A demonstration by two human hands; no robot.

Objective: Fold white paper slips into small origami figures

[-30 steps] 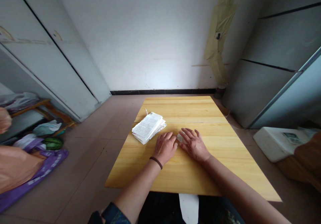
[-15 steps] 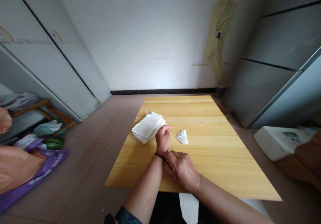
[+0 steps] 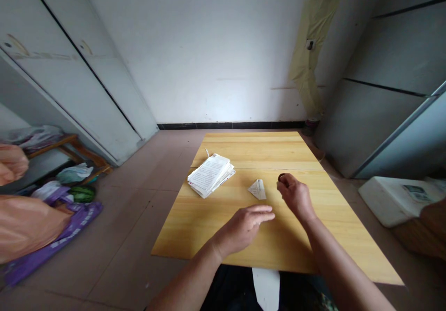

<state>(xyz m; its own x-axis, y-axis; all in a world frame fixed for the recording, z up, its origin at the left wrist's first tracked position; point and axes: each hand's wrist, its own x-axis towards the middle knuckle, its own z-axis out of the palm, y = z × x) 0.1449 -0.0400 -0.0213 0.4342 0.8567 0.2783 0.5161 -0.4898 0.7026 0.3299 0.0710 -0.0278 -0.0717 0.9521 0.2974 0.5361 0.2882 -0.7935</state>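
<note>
My right hand is raised over the right part of the wooden table, its fingers closed on a dark band. Low over the table's near part, my left hand has its fingers stretched out to the right and holds nothing. A small folded piece of printed paper lies between the two hands, a little farther away, touched by neither. To its left rests a stack of printed sheets, with a thin scrap beside its far edge.
Left of the table, a purple bag, an orange bag and a watermelon are on the floor by a wooden rack. A white box stands at the right, near a grey refrigerator.
The dark band has come off my left wrist and is now in my right hand, which has moved up and right. My left hand has turned and come nearer, with its fingers pointing right.
</note>
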